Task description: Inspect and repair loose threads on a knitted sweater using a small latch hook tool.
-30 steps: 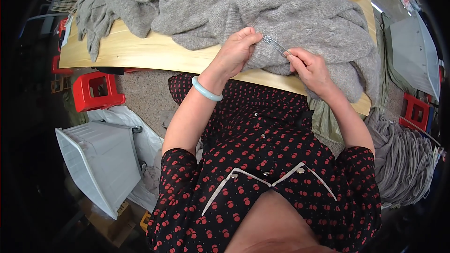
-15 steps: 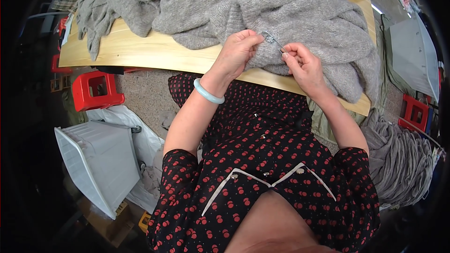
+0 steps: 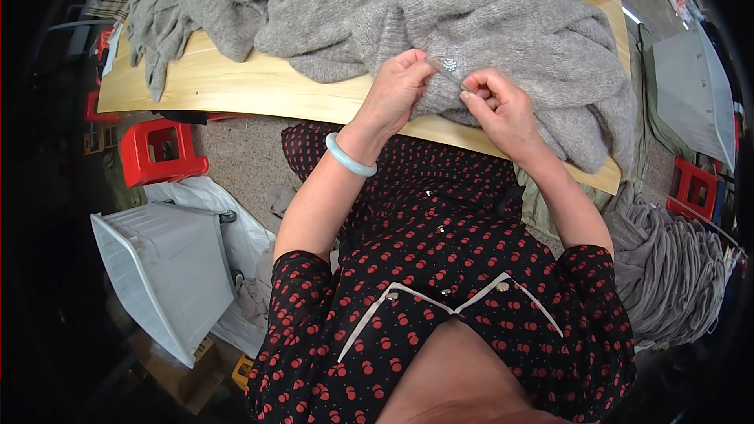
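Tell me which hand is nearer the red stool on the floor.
Left. The left hand rests on the grey sweater above and to the right of the red stool; the right hand is farther right.

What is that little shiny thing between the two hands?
In the head view, a small sparkly ornament on the grey sweater lies between the left hand and right hand; its exact kind is unclear.

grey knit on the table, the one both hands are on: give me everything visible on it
The grey knit garment looks like soft, fuzzy wool, thick and loosely bunched in folds. It lies heaped on the pale wooden table, its right part hanging over the near edge. The left hand pinches a fold beside a small sparkly ornament; the right hand pinches something fine next to it, too small to identify. More grey knit lies at the table's left.
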`<state>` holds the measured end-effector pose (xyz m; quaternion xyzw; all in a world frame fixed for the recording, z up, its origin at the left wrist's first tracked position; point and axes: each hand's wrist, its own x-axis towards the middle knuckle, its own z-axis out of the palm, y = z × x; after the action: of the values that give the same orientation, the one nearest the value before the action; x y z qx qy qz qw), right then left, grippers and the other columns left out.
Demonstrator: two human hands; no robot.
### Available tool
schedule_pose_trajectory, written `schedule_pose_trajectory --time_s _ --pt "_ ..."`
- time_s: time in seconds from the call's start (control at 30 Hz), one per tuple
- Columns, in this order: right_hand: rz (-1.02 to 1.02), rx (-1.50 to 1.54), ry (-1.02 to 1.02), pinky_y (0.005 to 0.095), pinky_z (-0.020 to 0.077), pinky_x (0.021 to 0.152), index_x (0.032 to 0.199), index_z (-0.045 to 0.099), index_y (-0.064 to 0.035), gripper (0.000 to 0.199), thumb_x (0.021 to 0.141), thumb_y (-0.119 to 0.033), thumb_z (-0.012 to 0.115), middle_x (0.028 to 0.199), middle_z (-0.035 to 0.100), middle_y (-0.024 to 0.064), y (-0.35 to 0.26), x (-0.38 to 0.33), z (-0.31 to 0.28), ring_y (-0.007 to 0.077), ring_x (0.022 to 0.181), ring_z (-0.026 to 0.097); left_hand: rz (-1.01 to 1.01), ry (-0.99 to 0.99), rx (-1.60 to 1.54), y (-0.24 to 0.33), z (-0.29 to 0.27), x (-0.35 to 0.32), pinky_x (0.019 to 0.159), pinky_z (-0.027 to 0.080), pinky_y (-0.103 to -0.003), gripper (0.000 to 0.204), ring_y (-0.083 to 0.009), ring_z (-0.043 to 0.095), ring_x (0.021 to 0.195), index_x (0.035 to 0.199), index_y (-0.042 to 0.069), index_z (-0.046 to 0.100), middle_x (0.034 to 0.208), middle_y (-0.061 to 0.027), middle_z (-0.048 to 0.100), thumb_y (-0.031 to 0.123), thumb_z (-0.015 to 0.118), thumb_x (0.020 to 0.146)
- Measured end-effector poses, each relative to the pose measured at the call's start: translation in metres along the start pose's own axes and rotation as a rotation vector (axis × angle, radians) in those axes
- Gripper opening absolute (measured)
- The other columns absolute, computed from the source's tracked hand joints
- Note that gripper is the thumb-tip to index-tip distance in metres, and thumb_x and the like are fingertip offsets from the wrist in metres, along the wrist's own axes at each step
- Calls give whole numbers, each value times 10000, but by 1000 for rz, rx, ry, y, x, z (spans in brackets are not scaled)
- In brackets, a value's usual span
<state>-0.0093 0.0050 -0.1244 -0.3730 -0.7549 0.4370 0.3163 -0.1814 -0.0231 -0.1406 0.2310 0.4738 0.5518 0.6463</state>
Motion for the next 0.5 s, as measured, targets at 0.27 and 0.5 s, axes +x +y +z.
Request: schedule_pose_trajectory --time_s 0.27,0.5 --pt "34 -158 83 193 368 587 982 571 -21 219 792 -129 598 852 571 -11 -25 21 -51 40 635 416 208 127 175 10 -5 -20 489 269 -157 73 2 337 564 805 78 488 647 82 425 93 557 822" --pt "-62 -477 -96 261 437 684 1047 564 -12 320 764 -152 616 895 605 100 -7 34 -84 171 757 558 316 109 118 11 -10 -34 523 274 -151 91 4 353 605 845 79 472 686 78 430 30 542 811"
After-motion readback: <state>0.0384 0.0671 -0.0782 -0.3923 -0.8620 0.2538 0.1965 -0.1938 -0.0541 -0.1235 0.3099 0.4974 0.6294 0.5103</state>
